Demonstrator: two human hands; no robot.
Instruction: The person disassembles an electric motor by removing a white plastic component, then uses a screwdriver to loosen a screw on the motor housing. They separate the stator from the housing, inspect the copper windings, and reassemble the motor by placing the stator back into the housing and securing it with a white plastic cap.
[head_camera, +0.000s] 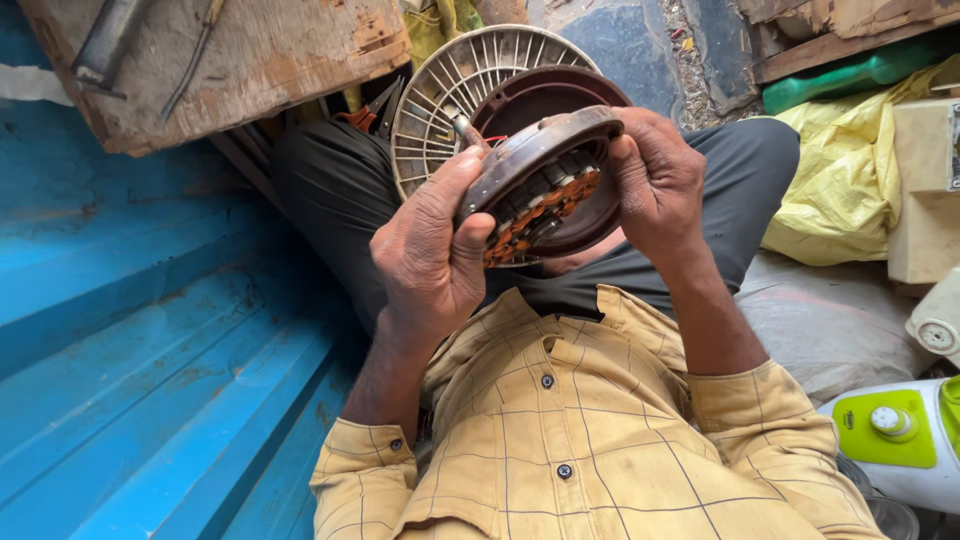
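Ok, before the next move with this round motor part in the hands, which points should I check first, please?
1. Grip: ok. The left hand and right hand hold opposite rims of the motor housing.
2. Copper windings in sight: ok. The open side faces the person.
3. Windings undamaged: cannot tell. The detail is too small.
4. Ribbed round cover out of the way: ok. It lies on the lap behind the housing.
5. Tool close by: ok. A red-handled tool lies beside the thigh; its kind is unclear.
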